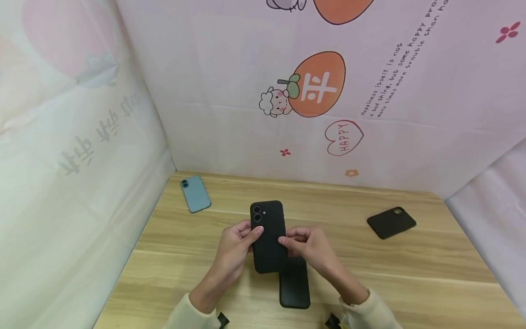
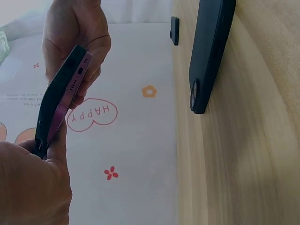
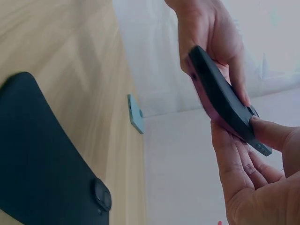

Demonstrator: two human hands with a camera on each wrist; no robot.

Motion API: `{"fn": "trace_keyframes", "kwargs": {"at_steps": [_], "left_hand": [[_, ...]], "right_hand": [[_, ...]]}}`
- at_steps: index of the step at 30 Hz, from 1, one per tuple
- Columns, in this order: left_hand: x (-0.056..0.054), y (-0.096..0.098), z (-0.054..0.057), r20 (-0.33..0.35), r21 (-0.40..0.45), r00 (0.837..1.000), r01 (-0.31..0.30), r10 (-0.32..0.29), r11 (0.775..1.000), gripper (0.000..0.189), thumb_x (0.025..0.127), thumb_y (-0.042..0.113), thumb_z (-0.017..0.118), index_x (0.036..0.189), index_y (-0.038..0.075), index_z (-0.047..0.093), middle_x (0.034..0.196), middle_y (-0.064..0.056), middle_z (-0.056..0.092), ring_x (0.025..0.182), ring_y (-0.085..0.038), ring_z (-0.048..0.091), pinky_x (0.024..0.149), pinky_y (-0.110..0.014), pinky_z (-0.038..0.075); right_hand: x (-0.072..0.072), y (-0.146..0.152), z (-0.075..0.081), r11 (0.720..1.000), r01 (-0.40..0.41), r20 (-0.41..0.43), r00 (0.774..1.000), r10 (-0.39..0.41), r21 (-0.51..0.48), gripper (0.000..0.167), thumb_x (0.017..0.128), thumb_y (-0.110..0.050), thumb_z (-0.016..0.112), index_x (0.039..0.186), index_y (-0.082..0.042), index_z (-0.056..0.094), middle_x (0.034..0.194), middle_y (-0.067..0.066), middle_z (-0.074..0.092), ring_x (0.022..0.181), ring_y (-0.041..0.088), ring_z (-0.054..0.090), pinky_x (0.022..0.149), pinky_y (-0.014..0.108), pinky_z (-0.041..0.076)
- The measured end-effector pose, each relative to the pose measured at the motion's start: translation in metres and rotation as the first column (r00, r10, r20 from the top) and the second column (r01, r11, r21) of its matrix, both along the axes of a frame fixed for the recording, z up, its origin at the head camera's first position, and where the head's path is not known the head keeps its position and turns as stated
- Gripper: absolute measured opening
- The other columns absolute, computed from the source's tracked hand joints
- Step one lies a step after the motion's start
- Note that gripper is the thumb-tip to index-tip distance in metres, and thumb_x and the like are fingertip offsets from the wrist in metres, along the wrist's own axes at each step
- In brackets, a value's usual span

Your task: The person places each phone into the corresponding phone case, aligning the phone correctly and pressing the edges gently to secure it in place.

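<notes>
At the left we see a pale cloth (image 1: 74, 183) hanging beside the worktop (image 1: 328, 201), with faint lettering on it. Next, near the worktop's far left corner, a blue phone (image 1: 196, 195) lies back up, well apart from the hands.

Then comes the left hand (image 1: 234, 249), out of a cream sleeve (image 1: 194, 315). Its grip pinches a black case (image 1: 269, 251), thumb on the back just below the two camera rings, fingers behind. We find the case raised above the worktop near the middle, tilted so that its back shows in the head view. In the left wrist view a pinkish phone (image 2: 75, 77) lies along the case, its edge with port and small holes in sight; we cannot tell how far it is seated.

Lower and slightly right, a dark slab (image 1: 295, 290) lies on the worktop, partly hidden by the case and apart from it.

Further right, the right hand (image 1: 310, 246) pinches the case's right edge, its thumb on the back.

Farthest right, a black slab (image 1: 391, 223) lies camera end away; we cannot tell whether it holds a phone.
</notes>
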State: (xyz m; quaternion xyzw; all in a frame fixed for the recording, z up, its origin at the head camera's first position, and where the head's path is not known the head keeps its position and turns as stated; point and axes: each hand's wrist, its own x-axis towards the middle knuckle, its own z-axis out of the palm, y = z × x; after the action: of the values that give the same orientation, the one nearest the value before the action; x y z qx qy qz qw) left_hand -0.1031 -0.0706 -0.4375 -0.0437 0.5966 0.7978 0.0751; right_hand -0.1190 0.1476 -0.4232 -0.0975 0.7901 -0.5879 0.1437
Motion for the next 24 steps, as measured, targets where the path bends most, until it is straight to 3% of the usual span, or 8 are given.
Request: {"fn": "trace_keyframes", "kwargs": {"at_steps": [8, 13, 19, 24], "left_hand": [[-0.001, -0.001, 0.001, -0.03, 0.037, 1.0, -0.007, 0.008, 0.999, 0.03, 0.104, 0.008, 0.069, 0.127, -0.011, 0.066, 0.115, -0.02, 0.078, 0.098, -0.017, 0.076, 0.084, -0.03, 0.064], [-0.001, -0.002, 0.0, -0.018, 0.036, 1.0, 0.013, -0.012, 0.999, 0.032, 0.104, 0.01, 0.068, 0.129, -0.009, 0.065, 0.118, -0.019, 0.077, 0.101, -0.017, 0.075, 0.086, -0.03, 0.063], [-0.001, -0.007, 0.0, 0.019, 0.092, 0.997, 0.074, -0.076, 0.993, 0.041, 0.107, 0.019, 0.066, 0.135, -0.012, 0.061, 0.123, -0.021, 0.074, 0.105, -0.022, 0.076, 0.091, -0.036, 0.063], [-0.002, -0.015, 0.0, 0.014, 0.19, 0.988, 0.151, -0.156, 0.97, 0.055, 0.112, 0.037, 0.054, 0.131, -0.014, 0.059, 0.106, -0.014, 0.079, 0.095, -0.021, 0.078, 0.086, -0.039, 0.065]], "right_hand": [[0.003, -0.003, -0.004, 0.999, -0.012, -0.029, 1.0, 0.011, -0.038, 0.022, 0.096, -0.014, 0.08, 0.103, 0.006, 0.077, 0.09, 0.014, 0.079, 0.074, 0.018, 0.076, 0.069, 0.032, 0.065], [0.003, -0.002, -0.002, 1.0, -0.021, -0.07, 0.997, 0.021, -0.005, 0.018, 0.096, -0.009, 0.078, 0.101, 0.008, 0.076, 0.087, 0.014, 0.078, 0.071, 0.014, 0.074, 0.066, 0.029, 0.064], [0.001, 0.002, 0.002, 0.996, -0.074, -0.102, 0.992, 0.079, 0.053, 0.016, 0.097, -0.009, 0.078, 0.1, 0.006, 0.077, 0.082, 0.011, 0.078, 0.068, 0.014, 0.073, 0.063, 0.028, 0.063], [-0.002, 0.011, 0.008, 0.973, -0.183, -0.129, 0.971, 0.201, 0.141, 0.011, 0.097, -0.011, 0.078, 0.093, -0.002, 0.079, 0.076, 0.004, 0.075, 0.063, 0.013, 0.068, 0.058, 0.029, 0.06]]}}
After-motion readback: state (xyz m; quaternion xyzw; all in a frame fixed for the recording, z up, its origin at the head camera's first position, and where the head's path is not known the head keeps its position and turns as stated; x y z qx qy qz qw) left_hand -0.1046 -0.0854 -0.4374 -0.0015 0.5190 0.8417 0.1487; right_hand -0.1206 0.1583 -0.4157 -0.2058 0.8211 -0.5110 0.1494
